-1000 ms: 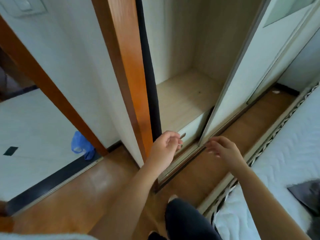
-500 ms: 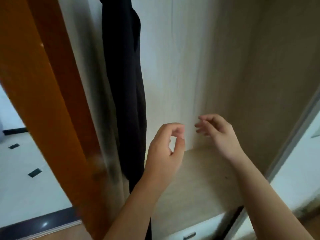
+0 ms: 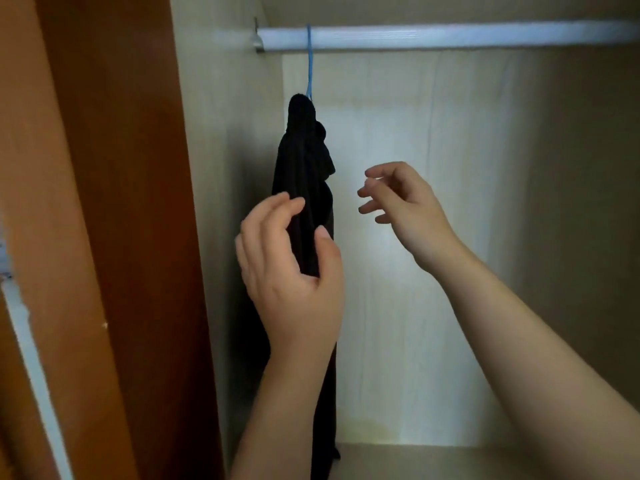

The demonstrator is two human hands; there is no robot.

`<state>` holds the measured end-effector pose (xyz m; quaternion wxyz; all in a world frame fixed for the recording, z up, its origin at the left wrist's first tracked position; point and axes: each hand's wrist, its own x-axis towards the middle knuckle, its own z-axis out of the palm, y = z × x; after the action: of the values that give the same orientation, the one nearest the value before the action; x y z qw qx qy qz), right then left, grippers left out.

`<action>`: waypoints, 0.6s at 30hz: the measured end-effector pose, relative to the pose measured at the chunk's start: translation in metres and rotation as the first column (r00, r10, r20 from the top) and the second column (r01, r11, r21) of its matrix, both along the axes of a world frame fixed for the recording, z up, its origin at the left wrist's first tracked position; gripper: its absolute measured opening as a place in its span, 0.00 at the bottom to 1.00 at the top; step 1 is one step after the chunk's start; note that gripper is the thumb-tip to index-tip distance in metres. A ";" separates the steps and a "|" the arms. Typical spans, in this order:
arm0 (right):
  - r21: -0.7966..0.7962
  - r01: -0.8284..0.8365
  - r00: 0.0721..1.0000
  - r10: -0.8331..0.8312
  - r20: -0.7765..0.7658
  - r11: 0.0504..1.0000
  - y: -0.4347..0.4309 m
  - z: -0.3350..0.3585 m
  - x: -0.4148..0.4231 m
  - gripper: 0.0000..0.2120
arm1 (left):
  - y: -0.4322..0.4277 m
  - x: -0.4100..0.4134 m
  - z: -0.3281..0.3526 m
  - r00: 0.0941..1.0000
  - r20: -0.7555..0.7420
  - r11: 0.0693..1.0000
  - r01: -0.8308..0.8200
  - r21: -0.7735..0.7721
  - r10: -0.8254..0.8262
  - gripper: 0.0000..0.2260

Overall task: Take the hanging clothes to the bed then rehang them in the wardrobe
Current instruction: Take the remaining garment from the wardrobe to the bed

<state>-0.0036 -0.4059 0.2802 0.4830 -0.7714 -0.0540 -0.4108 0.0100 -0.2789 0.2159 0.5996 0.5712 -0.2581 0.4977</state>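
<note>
a person reaches into an open wardrobe point(image 3: 519, 237) where a single black garment point(image 3: 303, 174) hangs from a blue hanger point(image 3: 309, 60) hooked over the pale rail point(image 3: 450, 34), close to the rail's left end and near the left inner wall. judging by the scene, the task is at its very start: the garment is on the rail, not yet lifted off, and the rest of the rail in view is bare. the bed is out of frame, so carrying the garment there and rehanging it all appear to lie ahead.

the left hand point(image 3: 291, 271) is raised in front of the hanging cloth at about mid-height, palm turned inward, its fingers point(image 3: 277, 209) curved and apart with the thumb spread to the right. the dark fabric shows in the gap between thumb and fingers; whether the hand touches it or merely frames it cannot be told from this angle, and no grasp is closed.

the right hand point(image 3: 401, 199) hovers just to the right of the garment, clear of it, fingers loosely bent and parted, holding nothing. both forearms extend upward from the bottom of the frame. an orange-brown wooden door frame point(image 3: 104, 237) fills the left side.
</note>
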 end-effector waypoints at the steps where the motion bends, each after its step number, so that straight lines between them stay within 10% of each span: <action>1: -0.008 -0.011 1.000 0.011 0.018 1.000 0.004 0.013 0.007 0.02 | -0.002 0.003 0.009 0.999 -0.007 0.999 -0.039 -0.005 0.039 0.16; 11: -0.137 -0.122 0.989 0.108 -0.104 0.983 0.018 0.095 0.041 0.16 | -0.026 0.040 0.072 0.959 -0.204 0.953 0.236 0.187 -0.198 0.22; 18: -0.301 0.094 0.935 -0.188 -0.299 0.949 -0.004 0.117 0.048 0.09 | -0.053 0.043 0.058 0.920 -0.167 0.868 0.391 0.307 -0.355 0.25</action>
<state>0.0444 -0.4100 0.3969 0.3395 -0.8910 0.0242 -0.3004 0.0531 -0.3321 0.2735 0.5915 0.6291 -0.4123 0.2903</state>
